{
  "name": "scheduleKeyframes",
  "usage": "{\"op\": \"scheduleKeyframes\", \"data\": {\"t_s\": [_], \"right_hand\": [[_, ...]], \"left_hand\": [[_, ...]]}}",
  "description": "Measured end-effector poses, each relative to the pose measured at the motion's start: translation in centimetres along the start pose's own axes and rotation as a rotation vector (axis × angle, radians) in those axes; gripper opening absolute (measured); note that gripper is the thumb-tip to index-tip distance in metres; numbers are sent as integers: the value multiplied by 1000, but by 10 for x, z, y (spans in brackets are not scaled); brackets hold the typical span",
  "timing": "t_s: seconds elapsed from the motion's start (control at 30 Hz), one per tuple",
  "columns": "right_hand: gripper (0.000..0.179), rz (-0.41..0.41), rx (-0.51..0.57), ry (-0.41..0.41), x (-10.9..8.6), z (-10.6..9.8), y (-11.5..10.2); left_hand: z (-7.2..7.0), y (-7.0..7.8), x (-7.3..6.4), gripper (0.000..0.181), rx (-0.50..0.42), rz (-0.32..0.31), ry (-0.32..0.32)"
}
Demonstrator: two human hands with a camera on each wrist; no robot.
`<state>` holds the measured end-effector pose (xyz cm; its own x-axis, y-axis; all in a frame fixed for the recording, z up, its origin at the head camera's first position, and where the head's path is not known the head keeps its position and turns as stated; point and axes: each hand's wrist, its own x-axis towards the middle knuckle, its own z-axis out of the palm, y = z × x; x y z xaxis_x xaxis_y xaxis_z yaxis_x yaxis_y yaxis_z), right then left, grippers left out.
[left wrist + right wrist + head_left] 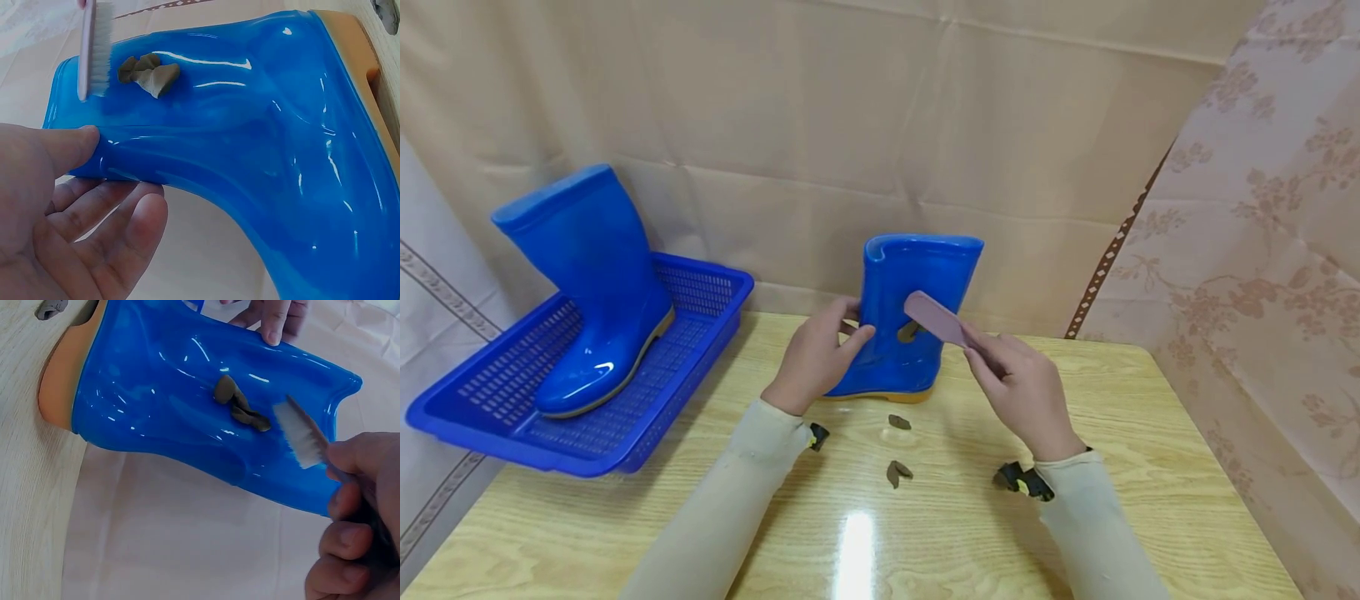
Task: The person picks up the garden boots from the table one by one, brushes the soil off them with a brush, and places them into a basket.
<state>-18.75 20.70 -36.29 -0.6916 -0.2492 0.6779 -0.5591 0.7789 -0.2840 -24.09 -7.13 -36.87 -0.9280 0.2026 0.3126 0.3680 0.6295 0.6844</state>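
Note:
A blue rubber boot [891, 287] with a yellow-orange sole stands upright on the table. My left hand [820, 354] holds its shaft, thumb [78, 147] on the near side and the other fingers at the edge behind. My right hand [1026, 387] grips a pale pink brush [934, 317] by its handle. White bristles [300, 437] face the shaft, beside a lump of brown mud [240, 412] stuck there. In the left wrist view, the same mud [153, 75] lies just past the bristles.
At the left, a blue plastic basket [730, 292] holds a second blue boot [602, 258]. Small brown pieces [898, 422] lie on the wooden table [970, 533] before the standing boot. A beige cloth [820, 125] hangs behind.

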Motion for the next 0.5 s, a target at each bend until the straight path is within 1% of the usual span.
{"op": "scheduleKeyframes", "data": {"t_s": [0.07, 0.2, 0.4, 0.5], "right_hand": [[33, 4, -3, -10, 0, -1, 0], [33, 22, -5, -66, 0, -3, 0], [32, 42, 7, -127, 1, -12, -2], [31, 54, 3, -173, 2, -16, -3]], "left_hand": [[0, 1, 0, 44, 1, -4, -2], [0, 2, 0, 44, 3, -6, -3], [0, 3, 0, 43, 5, -1, -1], [0, 3, 0, 43, 7, 0, 1]]}}
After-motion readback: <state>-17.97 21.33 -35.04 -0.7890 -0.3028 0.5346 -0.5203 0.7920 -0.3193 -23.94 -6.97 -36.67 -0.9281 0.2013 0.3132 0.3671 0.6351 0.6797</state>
